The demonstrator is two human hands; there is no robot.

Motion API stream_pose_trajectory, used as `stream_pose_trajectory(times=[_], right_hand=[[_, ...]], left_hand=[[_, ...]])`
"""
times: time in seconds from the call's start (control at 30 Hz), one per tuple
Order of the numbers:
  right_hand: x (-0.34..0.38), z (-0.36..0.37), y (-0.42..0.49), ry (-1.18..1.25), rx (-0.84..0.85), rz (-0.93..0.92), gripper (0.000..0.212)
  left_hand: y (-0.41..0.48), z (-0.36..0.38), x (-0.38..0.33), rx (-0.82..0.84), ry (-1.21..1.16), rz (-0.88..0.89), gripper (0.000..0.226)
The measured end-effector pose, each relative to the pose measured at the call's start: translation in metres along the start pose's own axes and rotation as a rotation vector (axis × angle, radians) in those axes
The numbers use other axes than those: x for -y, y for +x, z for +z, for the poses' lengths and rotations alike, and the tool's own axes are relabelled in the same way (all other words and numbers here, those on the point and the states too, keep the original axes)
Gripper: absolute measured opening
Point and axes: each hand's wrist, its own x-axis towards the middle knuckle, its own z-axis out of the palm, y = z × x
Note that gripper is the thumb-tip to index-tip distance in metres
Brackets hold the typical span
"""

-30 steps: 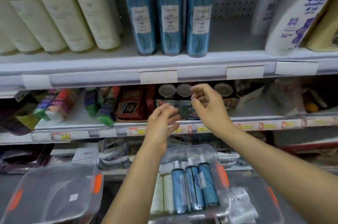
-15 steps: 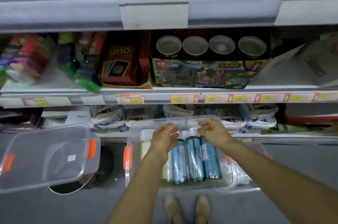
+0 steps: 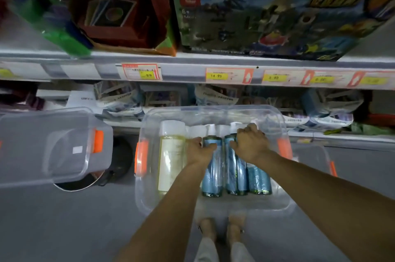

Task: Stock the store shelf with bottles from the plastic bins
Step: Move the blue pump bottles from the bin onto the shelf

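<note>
- Bin (image 3: 147,186): clear plastic with orange latches, on the floor in front of the lowest shelf, just ahead of the person's feet (image 3: 205,227). It holds all the bottles listed below.
- Pale bottles (image 3: 171,159): yellowish with white caps, lying in the left part of the bin, caps toward the shelf.
- Left blue bottle (image 3: 211,171): lies beside the pale bottles, white pump toward the shelf.
- Middle blue bottle (image 3: 234,174) and right blue bottle (image 3: 259,180): lie side by side, touching, in the right part of the bin.
- Left hand (image 3: 201,150): inside the bin, fingers and thumb curled round the shoulder of the left blue bottle.
- Right hand (image 3: 250,144): inside the bin, fingers bent over the necks of the middle and right blue bottles. Whether it grips one cannot be told.
- Empty bin (image 3: 42,154): clear with an orange latch, tilted, left of the first bin and apart from it.
- Third bin (image 3: 314,154): clear, to the right, partly hidden behind the first.
- Shelf edge (image 3: 181,69): above the bins, carries price tags (image 3: 141,71).
- Card box (image 3: 119,9) and toy box (image 3: 267,20): side by side on that shelf.
</note>
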Motion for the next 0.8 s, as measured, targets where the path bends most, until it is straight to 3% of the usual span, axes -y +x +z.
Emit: stream_pose_trajectory(times=[0.13,0.23,0.3,0.5,0.63,0.8], right_hand=[[0.006,0.013,0.014,-0.233,0.047,0.062,0.074],[0.008,0.023,0.02,-0.241,0.03,0.108,0.083],[0.006,0.028,0.023,-0.193,-0.024,0.111,0.081],[0.007,0.029,0.022,0.064,-0.141,0.073,0.074],[0.016,0.034,0.004,0.35,-0.209,0.037,0.064],[0.014,0.029,-0.01,0.795,-0.095,-0.002,0.061]], left_hand=[[0.011,0.009,0.018,0.028,0.159,0.033,0.063],[0.023,0.014,0.038,0.005,0.288,0.074,0.093],[0.02,0.015,0.039,-0.005,0.414,0.122,0.092],[0.019,0.01,0.039,-0.033,0.435,0.131,0.073],[0.018,-0.001,0.043,0.0,0.283,0.099,0.044],[0.011,-0.011,0.04,0.109,0.08,0.075,0.032]])
